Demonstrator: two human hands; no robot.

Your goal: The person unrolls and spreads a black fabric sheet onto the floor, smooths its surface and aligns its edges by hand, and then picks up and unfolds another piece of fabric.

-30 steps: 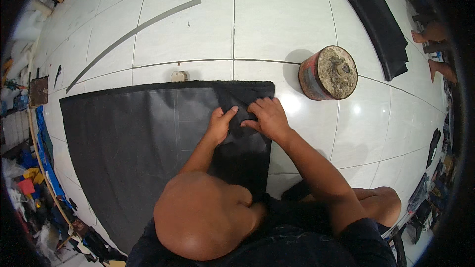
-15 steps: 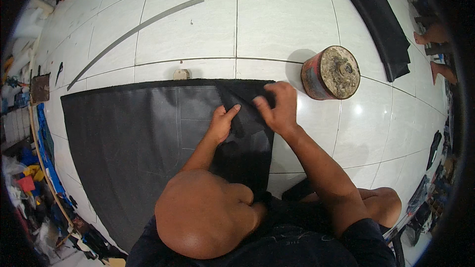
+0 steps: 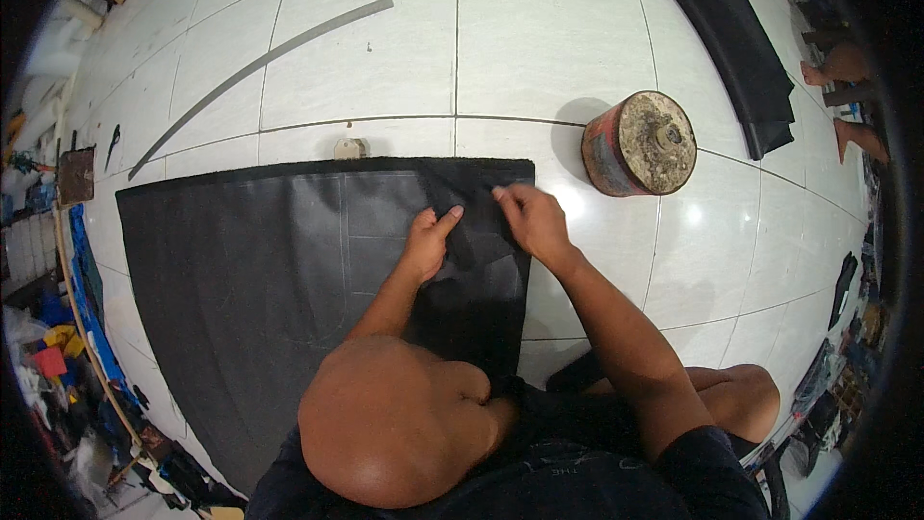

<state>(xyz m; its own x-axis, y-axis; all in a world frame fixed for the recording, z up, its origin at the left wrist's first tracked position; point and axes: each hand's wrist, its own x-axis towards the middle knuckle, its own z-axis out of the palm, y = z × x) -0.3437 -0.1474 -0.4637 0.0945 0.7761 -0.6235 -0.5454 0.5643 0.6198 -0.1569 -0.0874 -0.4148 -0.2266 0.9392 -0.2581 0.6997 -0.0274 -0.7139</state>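
Note:
A broad black sheet (image 3: 241,250), which looks like synthetic leather, is spread over the floor with thin pale lines drawn on it. Near its far right corner a smaller black piece of material (image 3: 472,231) lies over it, dark against dark, so its outline is hard to follow. My left hand (image 3: 428,241) is closed at the left side of this piece, thumb on top and fingers curled. At the piece's far right part, my right hand (image 3: 535,221) pinches with thumb and forefinger; exactly what sits between the fingertips is too dark to tell.
A rusty round can (image 3: 658,144) stands right of the sheet. Beyond the sheet's far edge are a small pale block (image 3: 349,148) and a long grey strip (image 3: 260,63). A black roll (image 3: 722,39) lies far right. Clutter (image 3: 67,356) lines the left side.
My right hand has come down slightly and its spread fingers have closed into a pinch. The raised edge of the smaller black piece now lies flatter. My left hand has hardly moved.

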